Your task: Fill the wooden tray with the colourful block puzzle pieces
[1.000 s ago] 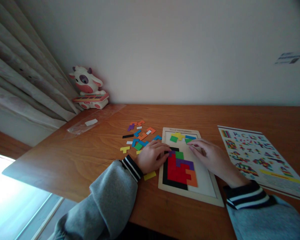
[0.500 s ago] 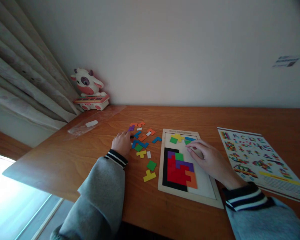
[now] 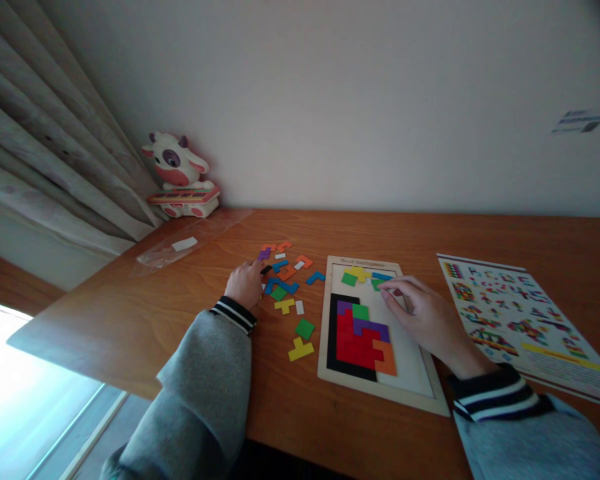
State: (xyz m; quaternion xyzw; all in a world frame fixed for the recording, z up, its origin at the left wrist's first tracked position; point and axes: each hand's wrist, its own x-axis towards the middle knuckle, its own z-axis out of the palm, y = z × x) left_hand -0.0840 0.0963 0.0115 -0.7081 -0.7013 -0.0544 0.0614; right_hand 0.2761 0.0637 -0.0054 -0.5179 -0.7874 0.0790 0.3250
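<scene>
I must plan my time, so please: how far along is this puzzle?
Looks done: joined pieces at the tray's lower left. In hand: left hand at a black piece, right hand near a green piece; grips unclear. Remaining: loose pieces beside the tray, bare space inside.

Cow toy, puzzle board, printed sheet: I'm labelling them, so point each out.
Cow toy [image 3: 174, 175]: head view, pink muzzle.
Puzzle board [image 3: 380, 390]: head view, near rim.
Printed sheet [image 3: 563, 357]: head view, yellow stripe.
</scene>
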